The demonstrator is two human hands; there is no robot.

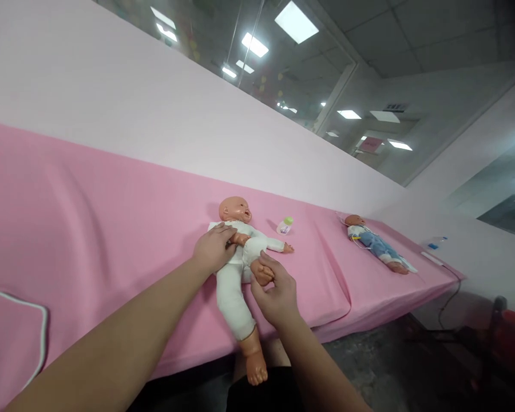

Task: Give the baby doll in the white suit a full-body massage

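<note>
Left hand: the left hand [213,250] lay palm down on the chest of the baby doll [240,257], fingers loosely curled over the doll's bent arm, pressing rather than gripping
Right hand: the right hand [274,292] was closed around one doll foot [262,273], thumb and fingers pinching it, that leg lifted and bent at the knee
Doll: it lay on its back on the pink sheet [111,229], head toward the far wall, in a white suit, its other leg hanging bare-footed over the near edge
Step in hand: by the look of it, working the raised leg while the trunk was steadied
Next move calls for: a firm hold on the chest and a gentle guided swing of the leg
Nearby: a small bottle [285,225] just right of the head
Far right: a second doll [375,243] in blue, well apart
Near left: a white cable [40,332] on the sheet
</note>
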